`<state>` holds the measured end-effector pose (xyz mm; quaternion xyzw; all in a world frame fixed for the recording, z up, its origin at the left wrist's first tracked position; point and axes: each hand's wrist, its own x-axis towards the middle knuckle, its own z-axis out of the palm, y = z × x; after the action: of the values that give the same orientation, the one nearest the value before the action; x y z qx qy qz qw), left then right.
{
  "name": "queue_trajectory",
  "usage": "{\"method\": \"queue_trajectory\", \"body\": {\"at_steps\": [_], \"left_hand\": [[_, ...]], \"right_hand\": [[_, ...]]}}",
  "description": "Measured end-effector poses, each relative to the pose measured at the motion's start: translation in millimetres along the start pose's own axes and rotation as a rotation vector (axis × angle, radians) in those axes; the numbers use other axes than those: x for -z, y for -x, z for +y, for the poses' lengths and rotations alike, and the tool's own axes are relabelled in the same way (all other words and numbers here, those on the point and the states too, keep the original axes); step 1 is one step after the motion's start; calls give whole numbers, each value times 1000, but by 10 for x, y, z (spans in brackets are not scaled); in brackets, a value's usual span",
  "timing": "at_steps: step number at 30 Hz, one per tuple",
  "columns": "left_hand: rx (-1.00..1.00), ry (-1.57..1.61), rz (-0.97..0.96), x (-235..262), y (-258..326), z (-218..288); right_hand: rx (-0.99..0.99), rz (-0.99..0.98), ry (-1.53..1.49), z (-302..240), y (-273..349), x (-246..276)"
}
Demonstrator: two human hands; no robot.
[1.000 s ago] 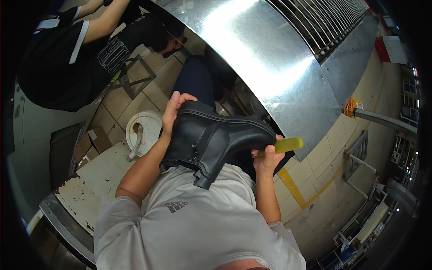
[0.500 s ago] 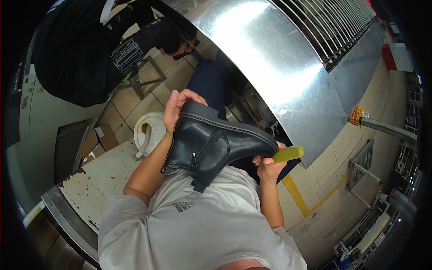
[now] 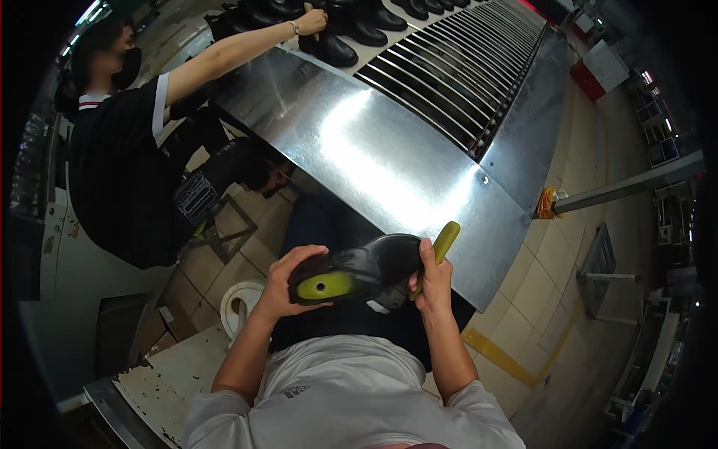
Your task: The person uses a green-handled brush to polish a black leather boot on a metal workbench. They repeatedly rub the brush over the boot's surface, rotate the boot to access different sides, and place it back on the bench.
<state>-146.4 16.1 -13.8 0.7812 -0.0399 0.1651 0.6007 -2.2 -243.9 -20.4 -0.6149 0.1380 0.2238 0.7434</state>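
I hold a black ankle boot (image 3: pixel 389 258) over my lap, and part of it is smeared by motion. A yellow-green insert (image 3: pixel 336 285) with a dark round hole shows in its top opening. My left hand (image 3: pixel 283 280) is closed round the shaft end, thumb and fingers on either side of the opening. At the toe end, my right hand (image 3: pixel 432 280) grips a flat yellow-green bar (image 3: pixel 446 241) that sticks up past the thumb. Some of its fingers are hidden behind the toe, so I cannot tell whether they touch the boot.
A shiny metal table (image 3: pixel 389 176) lies just ahead, joining a barred conveyor (image 3: pixel 449 82). Black boots (image 3: pixel 329 49) stand at the far end, where a co-worker's hand (image 3: pixel 310 22) holds a small tool. Another person bends low at left. A metal post (image 3: pixel 628 183) juts in from the right.
The boot has turned from side-on, sole away, to show its top opening. The bar has swung from nearly level to upright. The view has tilted up, bringing the co-worker and boots into sight.
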Motion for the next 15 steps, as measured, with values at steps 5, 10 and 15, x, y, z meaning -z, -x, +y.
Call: {"method": "queue_trajectory", "body": {"at_steps": [5,10,15], "left_hand": [[327,383,271,15,266,-131],[386,525,634,-24,374,306],[358,112,945,517,619,789]], "right_hand": [[32,-284,61,-257,-180,-169],[23,-539,193,-370,-417,-450],[303,-450,-81,-359,-1673,-130]]}}
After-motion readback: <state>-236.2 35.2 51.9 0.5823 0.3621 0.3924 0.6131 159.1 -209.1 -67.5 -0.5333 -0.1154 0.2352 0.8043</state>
